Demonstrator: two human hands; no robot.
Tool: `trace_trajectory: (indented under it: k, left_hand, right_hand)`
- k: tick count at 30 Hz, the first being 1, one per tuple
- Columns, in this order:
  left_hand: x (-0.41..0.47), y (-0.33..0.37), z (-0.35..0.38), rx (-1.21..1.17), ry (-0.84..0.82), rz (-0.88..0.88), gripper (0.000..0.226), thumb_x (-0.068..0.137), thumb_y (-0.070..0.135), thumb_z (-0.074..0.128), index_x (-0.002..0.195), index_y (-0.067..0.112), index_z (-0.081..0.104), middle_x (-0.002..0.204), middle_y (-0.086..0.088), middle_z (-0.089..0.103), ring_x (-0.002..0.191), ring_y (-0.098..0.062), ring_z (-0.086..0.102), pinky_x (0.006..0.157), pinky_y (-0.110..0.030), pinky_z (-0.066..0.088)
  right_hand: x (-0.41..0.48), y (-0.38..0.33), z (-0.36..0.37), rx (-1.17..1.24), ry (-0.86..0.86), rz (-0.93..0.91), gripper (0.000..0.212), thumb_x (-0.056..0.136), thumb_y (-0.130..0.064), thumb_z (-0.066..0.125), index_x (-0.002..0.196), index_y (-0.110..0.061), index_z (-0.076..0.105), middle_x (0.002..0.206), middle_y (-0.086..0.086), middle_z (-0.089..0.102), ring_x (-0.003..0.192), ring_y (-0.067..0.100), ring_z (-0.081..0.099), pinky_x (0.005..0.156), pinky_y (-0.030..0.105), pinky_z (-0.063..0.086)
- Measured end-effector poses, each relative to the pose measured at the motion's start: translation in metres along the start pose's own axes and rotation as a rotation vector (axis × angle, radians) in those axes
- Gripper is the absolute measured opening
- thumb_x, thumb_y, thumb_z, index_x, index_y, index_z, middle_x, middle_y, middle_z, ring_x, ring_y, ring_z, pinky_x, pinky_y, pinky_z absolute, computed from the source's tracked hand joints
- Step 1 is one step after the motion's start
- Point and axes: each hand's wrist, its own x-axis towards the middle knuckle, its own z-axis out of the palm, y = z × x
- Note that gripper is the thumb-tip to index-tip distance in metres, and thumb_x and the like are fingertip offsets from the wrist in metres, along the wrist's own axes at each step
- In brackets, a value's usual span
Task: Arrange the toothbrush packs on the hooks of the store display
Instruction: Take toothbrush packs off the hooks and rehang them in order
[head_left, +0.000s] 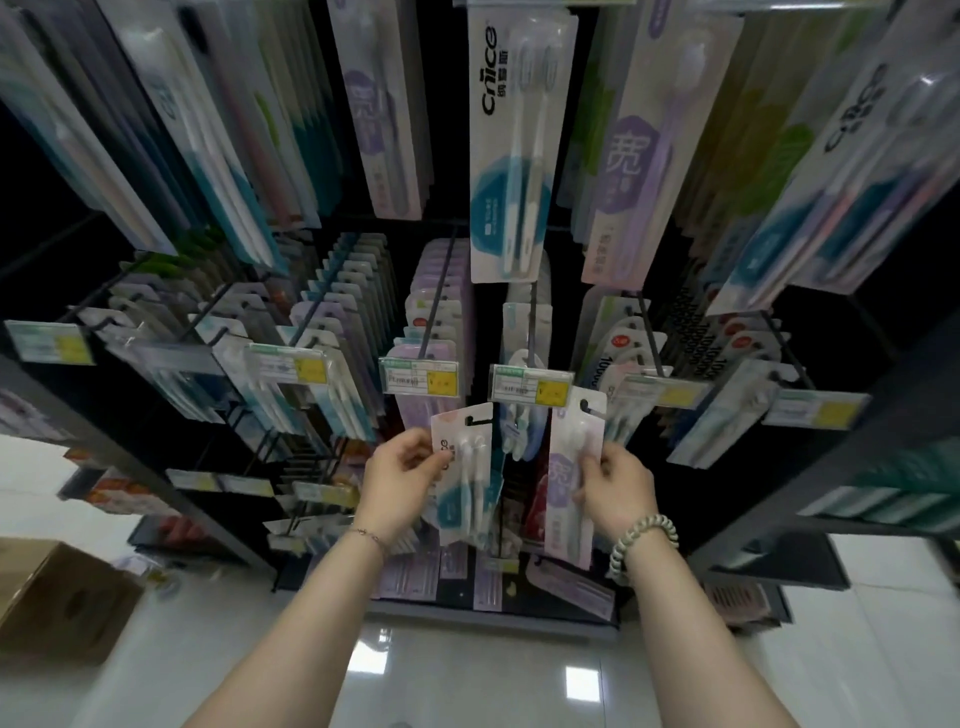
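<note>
Well along, judging by crowded hooks (435, 306), yet unfinished: at lower centre, teal toothbrush pack (467, 499) pinched in left hand (408, 480), purple toothbrush pack (563, 478) pinched in right hand (621, 491), neither hung yet, and loose packs (569, 584) lying on the bottom shelf (493, 618) below.

Around my grip the light is dim, and the back panel (449, 156) behind is almost black. My left hand (402, 480) and right hand (618, 491) are lit evenly, without hard shadow. The teal pack (467, 478) and purple pack (569, 452) that they hold look fairly sharp. Below my wrists the glossy floor (467, 691) is bright, with two white patches of glare. High above my grip the upper packs (171, 130) are soft and stretched. To both sides the shelf edges (857, 452) lean outward.
</note>
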Motion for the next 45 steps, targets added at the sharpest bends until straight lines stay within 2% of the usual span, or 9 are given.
trace_trajectory:
  k: [8,14,17,22,28,33,38,41,45]
  left_hand:
    - [-0.015,0.001,0.003,-0.036,-0.139,0.097,0.016,0.087,0.008,0.069,0.086,0.023,0.073,0.085,0.000,0.074,0.080,-0.009,0.067,0.076,-0.027,0.053]
    - [-0.029,0.018,0.007,-0.093,-0.187,0.230,0.013,0.089,0.008,0.067,0.095,0.018,0.073,0.088,0.002,0.074,0.085,-0.012,0.068,0.078,-0.026,0.054]
    - [-0.034,0.037,0.004,-0.145,-0.162,0.290,0.012,0.090,0.008,0.065,0.094,0.018,0.071,0.086,0.001,0.073,0.081,-0.008,0.066,0.074,-0.022,0.053]
    - [-0.039,0.079,-0.010,-0.209,-0.105,0.402,0.015,0.095,0.012,0.059,0.104,0.019,0.069,0.098,-0.004,0.071,0.094,-0.024,0.066,0.083,-0.033,0.053]
    - [-0.032,0.128,-0.034,-0.246,0.040,0.526,0.018,0.101,0.015,0.049,0.106,0.028,0.060,0.091,-0.002,0.066,0.088,-0.021,0.061,0.081,-0.030,0.051]
    - [-0.015,0.164,-0.050,-0.263,0.128,0.582,0.019,0.103,0.016,0.042,0.106,0.030,0.054,0.091,0.014,0.065,0.088,-0.009,0.061,0.083,-0.023,0.050]
    - [-0.001,0.193,-0.063,-0.333,0.157,0.585,0.019,0.104,0.014,0.041,0.112,0.025,0.053,0.097,0.013,0.069,0.092,-0.008,0.065,0.080,-0.021,0.051]
    - [0.006,0.205,-0.070,-0.379,0.164,0.540,0.019,0.102,0.014,0.044,0.117,0.021,0.053,0.102,0.004,0.071,0.095,-0.016,0.067,0.084,-0.029,0.054]
    - [0.011,0.218,-0.077,-0.421,0.146,0.499,0.027,0.100,0.013,0.050,0.124,0.026,0.051,0.106,-0.004,0.072,0.101,-0.023,0.068,0.095,-0.048,0.052]
  right_hand:
    - [-0.035,0.021,-0.009,0.082,-0.011,-0.099,0.022,0.099,-0.028,0.042,0.085,-0.014,0.050,0.075,0.010,0.062,0.068,0.026,0.062,0.069,0.047,0.054]
    - [-0.059,0.017,-0.022,0.140,0.181,-0.290,0.025,0.099,-0.023,0.044,0.075,-0.019,0.042,0.062,0.005,0.051,0.050,0.014,0.048,0.051,0.042,0.041]
    - [-0.064,0.003,-0.027,0.174,0.231,-0.355,0.024,0.100,-0.024,0.042,0.076,-0.020,0.041,0.060,0.008,0.051,0.046,0.013,0.045,0.046,0.042,0.039]
    - [-0.061,-0.038,-0.039,0.272,0.246,-0.468,0.027,0.101,-0.029,0.037,0.081,-0.012,0.043,0.058,0.013,0.045,0.045,0.023,0.040,0.043,0.048,0.037]
    - [-0.053,-0.098,-0.050,0.323,0.203,-0.581,0.025,0.100,-0.031,0.037,0.084,-0.015,0.048,0.065,-0.008,0.051,0.052,0.007,0.044,0.050,0.032,0.040]
    - [-0.047,-0.150,-0.055,0.275,0.198,-0.602,0.021,0.096,-0.037,0.042,0.089,-0.025,0.057,0.071,0.004,0.060,0.062,0.021,0.055,0.058,0.045,0.047]
    - [-0.043,-0.194,-0.057,0.312,0.129,-0.610,0.028,0.093,-0.044,0.042,0.085,-0.020,0.056,0.063,0.004,0.054,0.053,0.017,0.048,0.051,0.035,0.041]
    - [-0.037,-0.209,-0.058,0.332,0.103,-0.595,0.026,0.097,-0.039,0.044,0.085,-0.018,0.055,0.062,0.002,0.052,0.051,0.015,0.046,0.052,0.035,0.040]
    - [-0.027,-0.221,-0.059,0.320,0.111,-0.590,0.016,0.098,-0.032,0.046,0.091,-0.020,0.055,0.078,0.017,0.062,0.070,0.030,0.057,0.063,0.048,0.049]
